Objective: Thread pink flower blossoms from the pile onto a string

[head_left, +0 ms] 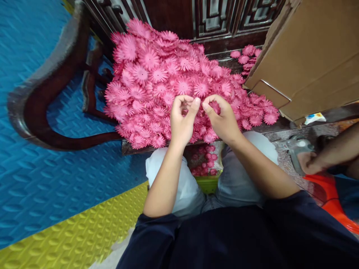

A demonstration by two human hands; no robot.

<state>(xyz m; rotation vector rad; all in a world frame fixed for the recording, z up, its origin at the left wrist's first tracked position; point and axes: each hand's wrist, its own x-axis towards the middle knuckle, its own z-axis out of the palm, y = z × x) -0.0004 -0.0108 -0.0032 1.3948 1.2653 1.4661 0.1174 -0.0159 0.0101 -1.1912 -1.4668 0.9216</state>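
Observation:
A large heap of pink artificial flower heads with thin petals and small dark centres covers the dark wooden bench seat in front of me. My left hand is held over the near part of the heap, its thumb and index finger pinched together. Close to its right, my right hand makes a similar pinch, and the fingertips of both hands almost meet. Anything between the fingers is too small to make out. Below, between my knees, more pink flower heads lie in a green container.
A cardboard box stands on the right of the bench, with a few flower heads behind it. The curved wooden armrest borders the left. Blue matting covers the floor there. Another person's foot is at the right, near something orange-red.

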